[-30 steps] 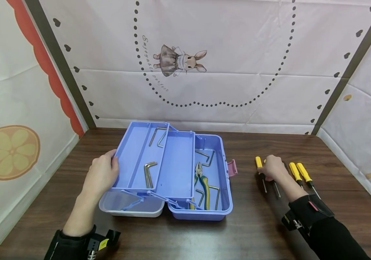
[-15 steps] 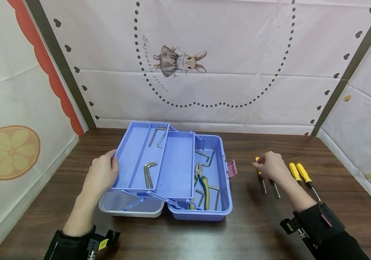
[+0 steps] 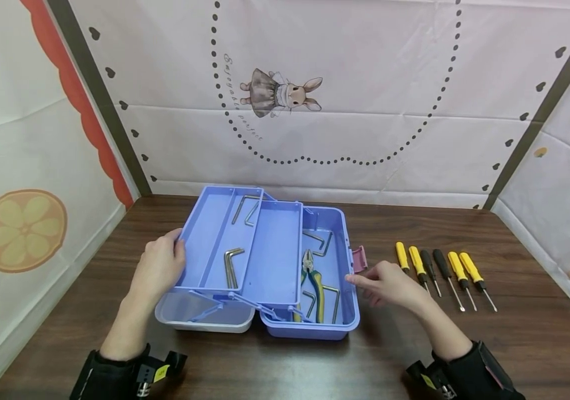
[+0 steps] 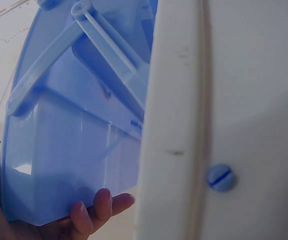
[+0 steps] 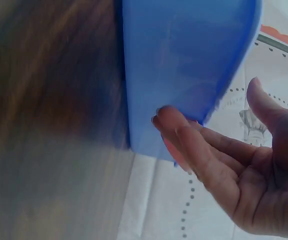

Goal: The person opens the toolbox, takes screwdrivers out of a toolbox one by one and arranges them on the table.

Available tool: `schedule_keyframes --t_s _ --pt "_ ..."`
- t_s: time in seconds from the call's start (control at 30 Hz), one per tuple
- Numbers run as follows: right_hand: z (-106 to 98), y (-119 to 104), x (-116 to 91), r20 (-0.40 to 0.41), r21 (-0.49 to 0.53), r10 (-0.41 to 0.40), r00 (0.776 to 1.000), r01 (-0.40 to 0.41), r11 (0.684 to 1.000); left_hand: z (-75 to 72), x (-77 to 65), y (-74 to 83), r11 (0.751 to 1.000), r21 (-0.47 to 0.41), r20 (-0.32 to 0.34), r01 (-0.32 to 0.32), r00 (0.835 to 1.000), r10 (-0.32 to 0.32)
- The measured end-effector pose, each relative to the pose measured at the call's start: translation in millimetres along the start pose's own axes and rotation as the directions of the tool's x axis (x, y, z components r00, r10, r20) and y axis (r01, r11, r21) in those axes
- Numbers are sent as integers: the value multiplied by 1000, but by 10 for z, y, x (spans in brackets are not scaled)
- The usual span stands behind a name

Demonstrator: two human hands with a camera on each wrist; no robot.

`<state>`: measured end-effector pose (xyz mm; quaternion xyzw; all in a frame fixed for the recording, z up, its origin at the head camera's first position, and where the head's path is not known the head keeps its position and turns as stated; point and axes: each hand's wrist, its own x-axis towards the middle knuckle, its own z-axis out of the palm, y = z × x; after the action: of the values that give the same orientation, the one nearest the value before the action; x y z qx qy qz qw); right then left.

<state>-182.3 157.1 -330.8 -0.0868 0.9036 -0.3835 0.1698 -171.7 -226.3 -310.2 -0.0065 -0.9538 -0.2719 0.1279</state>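
Observation:
An open blue toolbox (image 3: 310, 331) stands on the table with its tiers fanned out to the left. My left hand (image 3: 157, 266) holds the left edge of its raised upper tray (image 3: 210, 239); in the left wrist view the fingers (image 4: 103, 202) curl under that tray. Hex keys (image 3: 230, 269) lie in the upper tray. Pliers (image 3: 319, 297) and more hex keys lie in the bottom compartment. My right hand (image 3: 390, 286) is at the toolbox's right wall, by the pink latch (image 3: 359, 259), holding nothing. Its fingers (image 5: 194, 150) are loosely extended in the right wrist view; contact with the wall is unclear.
Several screwdrivers lie in a row at the right, including a yellow-handled screwdriver (image 3: 472, 269) and a black-handled screwdriver (image 3: 442, 264). The toolbox's whitish translucent lid (image 3: 205, 319) rests under the trays. A printed white cloth (image 3: 345, 83) surrounds the wooden table (image 3: 295, 372).
My right hand has left the screwdrivers and moved left to the toolbox's right wall, uncovering the whole row. The left hand keeps its hold on the tray.

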Motion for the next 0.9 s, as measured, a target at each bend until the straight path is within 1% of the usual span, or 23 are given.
schedule_keyframes --t_s 0.07,0.2,0.37,0.53,0.7,0.9 --pt "29 17 17 30 60 -17 999 15 998 3 2 -4 1000 1 -4 -6 1000 6" --pt "72 77 64 88 160 -87 992 73 984 2 1 -10 1000 1 -6 -11 1000 11" --pt "100 125 115 122 241 -143 982 110 964 -19 3 3 1000 -4 -8 -21 1000 21" --pt "111 112 112 115 275 -153 982 116 954 -57 19 35 999 2 -17 -46 999 46" --pt "115 91 84 101 281 -161 982 127 951 -92 44 93 998 -3 -4 -55 998 55" --pt "120 110 74 95 295 -147 985 113 949 -163 44 189 996 -9 -15 -92 996 91"
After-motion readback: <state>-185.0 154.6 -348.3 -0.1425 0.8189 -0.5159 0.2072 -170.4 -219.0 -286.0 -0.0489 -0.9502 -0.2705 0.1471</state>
